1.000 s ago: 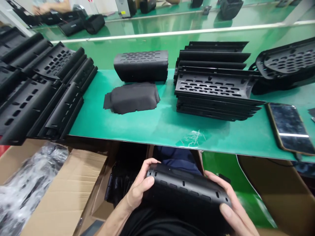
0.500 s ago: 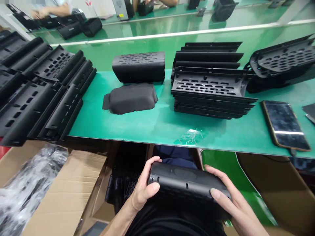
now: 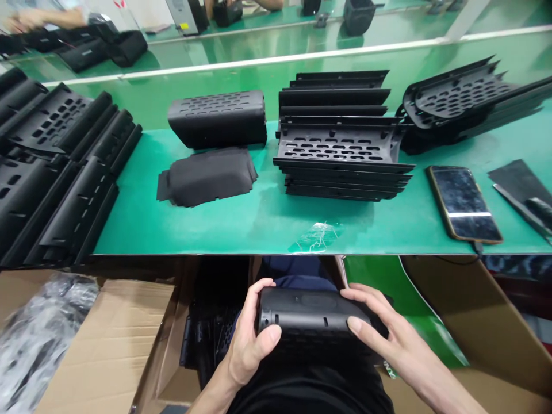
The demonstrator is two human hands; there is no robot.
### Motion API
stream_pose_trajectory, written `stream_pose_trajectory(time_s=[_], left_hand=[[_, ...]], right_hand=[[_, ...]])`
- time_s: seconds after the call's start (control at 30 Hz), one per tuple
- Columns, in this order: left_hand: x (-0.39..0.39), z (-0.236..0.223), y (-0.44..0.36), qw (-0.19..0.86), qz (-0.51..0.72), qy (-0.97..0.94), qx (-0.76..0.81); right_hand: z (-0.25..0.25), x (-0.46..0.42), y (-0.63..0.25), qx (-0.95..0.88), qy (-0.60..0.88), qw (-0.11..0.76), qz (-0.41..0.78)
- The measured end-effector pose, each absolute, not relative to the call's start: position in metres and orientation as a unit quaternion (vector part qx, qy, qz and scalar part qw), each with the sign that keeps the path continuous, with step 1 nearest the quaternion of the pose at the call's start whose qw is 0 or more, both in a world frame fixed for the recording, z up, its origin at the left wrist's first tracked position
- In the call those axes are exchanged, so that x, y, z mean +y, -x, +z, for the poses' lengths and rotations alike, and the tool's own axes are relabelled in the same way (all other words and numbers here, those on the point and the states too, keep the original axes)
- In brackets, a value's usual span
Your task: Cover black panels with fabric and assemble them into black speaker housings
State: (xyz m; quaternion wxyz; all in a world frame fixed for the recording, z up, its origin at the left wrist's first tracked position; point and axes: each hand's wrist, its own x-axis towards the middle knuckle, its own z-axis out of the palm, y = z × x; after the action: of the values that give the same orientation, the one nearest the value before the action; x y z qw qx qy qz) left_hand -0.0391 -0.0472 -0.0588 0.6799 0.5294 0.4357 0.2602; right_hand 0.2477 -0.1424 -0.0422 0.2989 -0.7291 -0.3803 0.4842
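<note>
Both my hands hold a black rounded plastic housing (image 3: 308, 313) in my lap, below the edge of the green table (image 3: 241, 230). My left hand (image 3: 250, 339) wraps its left end, thumb on the front. My right hand (image 3: 379, 333) lies over its right end with fingers curled on it. On the table ahead stand a finished black housing with slots (image 3: 218, 118), a pile of black fabric pieces (image 3: 207, 175) and a stack of slotted black panels (image 3: 340, 152).
Rows of black panels (image 3: 52, 167) cover the table's left. More perforated panels (image 3: 466, 100) lie at the right, with a phone (image 3: 463, 201) and a dark tool (image 3: 524, 198). Cardboard boxes (image 3: 107, 339) with plastic wrap stand below left. Another person's hand (image 3: 26, 20) works far back.
The housing has been rolled in my hands so its plain side faces up. My right hand slid left along it. My view shifted right.
</note>
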Motion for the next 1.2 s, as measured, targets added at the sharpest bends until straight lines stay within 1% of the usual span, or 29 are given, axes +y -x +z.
stream_pose_trajectory(time_s=[0.07, 0.2, 0.27, 0.33, 0.5, 0.67, 0.77, 0.97, 1.07, 1.2], left_hand=[[-0.047, -0.058, 0.038, 0.679, 0.260, -0.526, 0.440], [-0.049, -0.057, 0.037, 0.680, 0.267, -0.515, 0.448], [-0.050, -0.057, 0.038, 0.684, 0.267, -0.511, 0.447], [-0.050, -0.059, 0.039, 0.692, 0.266, -0.502, 0.446], [-0.045, -0.064, 0.040, 0.701, 0.273, -0.484, 0.447], [-0.044, -0.071, 0.042, 0.721, 0.284, -0.457, 0.436], [-0.044, -0.073, 0.043, 0.731, 0.278, -0.453, 0.429], [-0.044, -0.068, 0.049, 0.732, 0.259, -0.476, 0.413], [-0.046, -0.064, 0.051, 0.719, 0.244, -0.486, 0.432], [-0.048, -0.064, 0.050, 0.717, 0.250, -0.476, 0.444]], right_hand=[[-0.040, -0.140, -0.249, -0.395, 0.729, 0.288, 0.479], [-0.036, -0.133, -0.239, -0.422, 0.771, 0.263, 0.399], [-0.037, -0.132, -0.235, -0.415, 0.770, 0.266, 0.405], [-0.038, -0.133, -0.235, -0.391, 0.758, 0.279, 0.441], [-0.038, -0.143, -0.241, -0.316, 0.718, 0.342, 0.517], [-0.038, -0.149, -0.238, -0.222, 0.717, 0.400, 0.526], [-0.046, -0.155, -0.233, -0.186, 0.714, 0.407, 0.538], [-0.061, -0.170, -0.230, -0.229, 0.688, 0.445, 0.526], [-0.065, -0.174, -0.227, -0.272, 0.692, 0.444, 0.499], [-0.069, -0.175, -0.224, -0.284, 0.701, 0.442, 0.483]])
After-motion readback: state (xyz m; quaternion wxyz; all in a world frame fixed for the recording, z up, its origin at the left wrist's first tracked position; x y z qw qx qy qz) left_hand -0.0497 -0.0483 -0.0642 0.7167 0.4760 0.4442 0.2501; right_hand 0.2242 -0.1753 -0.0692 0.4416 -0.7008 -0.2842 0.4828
